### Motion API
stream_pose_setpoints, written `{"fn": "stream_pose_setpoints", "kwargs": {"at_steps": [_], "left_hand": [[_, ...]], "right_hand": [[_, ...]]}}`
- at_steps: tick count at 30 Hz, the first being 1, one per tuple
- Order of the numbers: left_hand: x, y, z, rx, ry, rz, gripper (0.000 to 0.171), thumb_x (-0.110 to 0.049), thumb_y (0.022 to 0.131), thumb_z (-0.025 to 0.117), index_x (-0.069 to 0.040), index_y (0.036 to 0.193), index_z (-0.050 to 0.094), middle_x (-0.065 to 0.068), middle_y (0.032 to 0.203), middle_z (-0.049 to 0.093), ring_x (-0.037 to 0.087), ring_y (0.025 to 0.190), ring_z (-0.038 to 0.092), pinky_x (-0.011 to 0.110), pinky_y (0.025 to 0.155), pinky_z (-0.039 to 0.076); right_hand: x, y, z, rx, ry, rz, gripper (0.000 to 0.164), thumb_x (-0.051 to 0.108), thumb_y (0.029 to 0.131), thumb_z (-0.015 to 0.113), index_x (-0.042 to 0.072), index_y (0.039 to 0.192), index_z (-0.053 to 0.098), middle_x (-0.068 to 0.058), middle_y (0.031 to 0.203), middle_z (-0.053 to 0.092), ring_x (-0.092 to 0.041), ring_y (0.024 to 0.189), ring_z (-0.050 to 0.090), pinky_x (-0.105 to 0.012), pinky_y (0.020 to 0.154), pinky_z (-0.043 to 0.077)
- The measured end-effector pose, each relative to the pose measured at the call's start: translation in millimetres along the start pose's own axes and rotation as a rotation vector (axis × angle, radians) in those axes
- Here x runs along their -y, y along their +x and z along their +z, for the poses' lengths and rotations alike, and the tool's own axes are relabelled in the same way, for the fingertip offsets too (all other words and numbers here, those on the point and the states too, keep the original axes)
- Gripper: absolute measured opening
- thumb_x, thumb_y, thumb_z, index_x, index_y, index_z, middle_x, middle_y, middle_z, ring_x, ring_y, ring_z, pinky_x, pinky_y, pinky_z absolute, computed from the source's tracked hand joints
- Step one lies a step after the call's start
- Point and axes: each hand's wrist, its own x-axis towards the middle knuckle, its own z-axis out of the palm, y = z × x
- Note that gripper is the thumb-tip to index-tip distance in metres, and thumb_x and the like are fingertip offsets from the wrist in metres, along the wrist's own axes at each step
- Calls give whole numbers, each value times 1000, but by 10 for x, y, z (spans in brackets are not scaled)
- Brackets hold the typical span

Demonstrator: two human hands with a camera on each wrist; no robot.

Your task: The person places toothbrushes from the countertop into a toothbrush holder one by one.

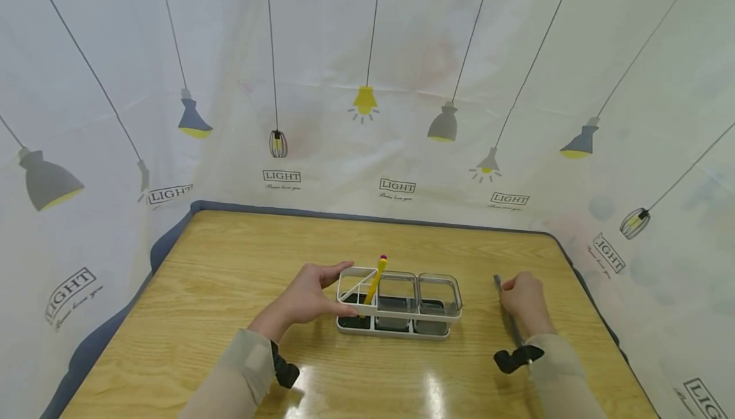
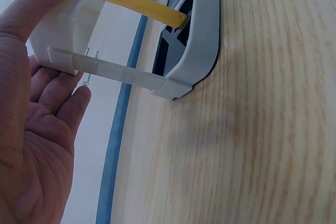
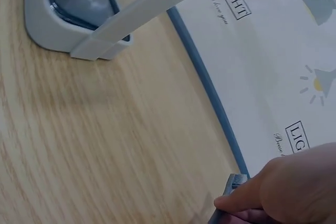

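A white two-tier toothbrush holder (image 1: 413,314) stands on the table, with a dark-lined base tray below and an upper rack above. My left hand (image 1: 310,291) grips the left end of the rack between thumb and fingers. Through that end leans a yellow toothbrush (image 1: 376,282), its lower tip down at the base in the left wrist view. To the right of the holder, my right hand (image 1: 525,301) pinches a slim grey-blue toothbrush (image 3: 236,180) close to its top end. The handle runs back toward my wrist, partly hidden by the hand.
Two clear cups (image 1: 439,288) sit in the middle and right openings of the rack. The wooden table (image 1: 230,247) has a dark blue edge (image 1: 367,217). Beyond it hangs a white curtain (image 1: 321,36) printed with lamps.
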Motion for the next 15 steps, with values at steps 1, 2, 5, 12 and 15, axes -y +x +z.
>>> {"fn": "stream_pose_setpoints", "kwargs": {"at_steps": [1, 2, 5, 12, 15], "left_hand": [[-1, 0, 1, 0, -1, 0, 95, -38, 71, 101, -19, 154, 58, 6, 155, 54, 25, 142, 51, 48, 115, 42], [-1, 0, 1, 0, -1, 0, 95, -38, 71, 101, -19, 154, 58, 6, 155, 54, 25, 142, 51, 48, 115, 42], [1, -2, 2, 1, 2, -1, 96, -38, 71, 101, -19, 154, 58, 7, 155, 53, 25, 142, 51, 48, 115, 43], [6, -3, 4, -1, -2, -6, 96, -40, 71, 101, -20, 154, 58, 6, 156, 53, 26, 142, 51, 48, 114, 43], [3, -1, 4, 0, -4, 0, 96, -39, 71, 101, -19, 154, 58, 7, 156, 52, 26, 142, 51, 48, 114, 43]], "right_hand": [[9, -8, -14, -5, 8, -1, 21, -1, 90, 66, -15, 104, 73, -31, 100, 70, -43, 91, 69, -48, 72, 61], [18, -14, -27, -10, 18, -1, 21, 0, 91, 66, -15, 104, 73, -30, 100, 71, -42, 91, 69, -47, 72, 61], [58, -33, -68, -14, 43, -2, 21, 0, 93, 67, -16, 107, 73, -30, 101, 71, -41, 91, 69, -44, 71, 60], [149, -69, -160, -48, 70, -42, 21, 1, 95, 69, -15, 108, 73, -27, 98, 72, -41, 90, 69, -49, 76, 59], [191, -81, -199, -67, 69, -62, 20, 2, 96, 69, -14, 107, 73, -25, 96, 72, -39, 89, 69, -48, 76, 58]]}}
